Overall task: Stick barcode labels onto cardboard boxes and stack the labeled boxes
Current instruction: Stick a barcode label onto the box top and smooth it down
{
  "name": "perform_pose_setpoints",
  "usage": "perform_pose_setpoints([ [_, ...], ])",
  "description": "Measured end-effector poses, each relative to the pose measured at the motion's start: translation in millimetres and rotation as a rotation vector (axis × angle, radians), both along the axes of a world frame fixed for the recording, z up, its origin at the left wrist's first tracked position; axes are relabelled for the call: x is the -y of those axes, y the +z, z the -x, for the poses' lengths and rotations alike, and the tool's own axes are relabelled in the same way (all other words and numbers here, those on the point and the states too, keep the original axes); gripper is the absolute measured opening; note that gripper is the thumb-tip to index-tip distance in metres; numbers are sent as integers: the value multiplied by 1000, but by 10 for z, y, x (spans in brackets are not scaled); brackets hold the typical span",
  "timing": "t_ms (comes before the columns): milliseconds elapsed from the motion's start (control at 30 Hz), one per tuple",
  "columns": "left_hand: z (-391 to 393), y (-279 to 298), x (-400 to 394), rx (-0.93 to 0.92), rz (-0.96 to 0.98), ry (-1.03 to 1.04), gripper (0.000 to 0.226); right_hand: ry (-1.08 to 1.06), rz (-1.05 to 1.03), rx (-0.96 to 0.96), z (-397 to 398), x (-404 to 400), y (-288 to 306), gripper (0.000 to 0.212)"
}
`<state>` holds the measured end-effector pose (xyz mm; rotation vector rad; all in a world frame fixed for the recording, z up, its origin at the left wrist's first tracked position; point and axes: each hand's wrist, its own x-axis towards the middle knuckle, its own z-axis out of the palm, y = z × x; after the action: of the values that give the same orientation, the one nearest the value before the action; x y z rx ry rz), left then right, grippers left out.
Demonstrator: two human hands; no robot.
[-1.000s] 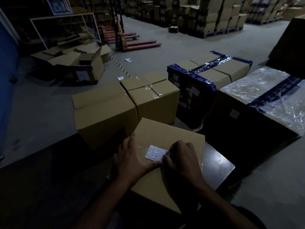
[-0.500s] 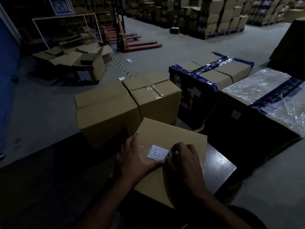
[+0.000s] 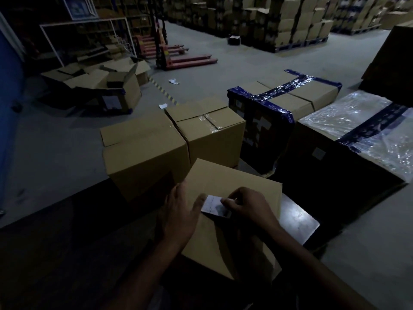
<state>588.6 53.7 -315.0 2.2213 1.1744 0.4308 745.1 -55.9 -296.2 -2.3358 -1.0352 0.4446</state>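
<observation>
A brown cardboard box (image 3: 234, 182) lies on a dark table (image 3: 297, 220) right in front of me. A white barcode label (image 3: 212, 203) sits on the box's top face. My left hand (image 3: 178, 215) lies flat on the box, its thumb touching the label's left edge. My right hand (image 3: 248, 206) has curled fingers that press the label's right edge down; whether it pinches anything there is hidden in shadow. Two more plain boxes stand just beyond, a large one (image 3: 145, 153) on the left and a taped one (image 3: 207, 133) on the right.
Blue-taped cartons (image 3: 283, 104) and a plastic-wrapped pallet load (image 3: 357, 135) stand to the right. Torn open boxes (image 3: 100, 86) lie at the far left, a red pallet jack (image 3: 178, 57) behind them. Stacked cartons (image 3: 279, 19) line the back of the grey floor.
My right fingers have slid left over the label's right part, and my left thumb has moved up to its left edge. The box has stayed in place.
</observation>
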Motion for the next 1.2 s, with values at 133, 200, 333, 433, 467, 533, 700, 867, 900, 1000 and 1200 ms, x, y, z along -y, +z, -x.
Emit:
perform_pose_setpoints([
  [133,31,4,-11,74,-73,82,45,13,-40,-244,-30,-71,93,26],
  [200,26,10,-4,63,-82,115,45,-12,-164,-427,-3,-31,121,23],
  [333,5,17,-5,69,-73,136,48,-73,-327,-684,43,115,257,20],
  [433,11,7,0,92,-87,120,48,-94,-369,-701,45,249,301,19],
  [467,7,7,10,100,-96,116,49,-101,-364,-668,59,292,277,18],
  [533,-1,-4,29,97,-141,98,48,-148,-388,-634,88,401,207,16],
  [700,7,7,216,155,-250,26,43,-351,-524,-691,94,846,120,11],
  [867,-248,170,944,339,-308,-172,30,-580,-636,-744,-101,1504,-7,11],
  [900,-324,210,1120,384,-300,-252,25,-626,-644,-760,-134,1659,-29,11],
  [1000,-580,306,1692,491,-251,-521,12,-789,-662,-810,-221,2124,-161,15],
  [1200,-1188,-198,2691,304,9,-786,16,-1010,-549,-796,-400,3075,-798,18],
])
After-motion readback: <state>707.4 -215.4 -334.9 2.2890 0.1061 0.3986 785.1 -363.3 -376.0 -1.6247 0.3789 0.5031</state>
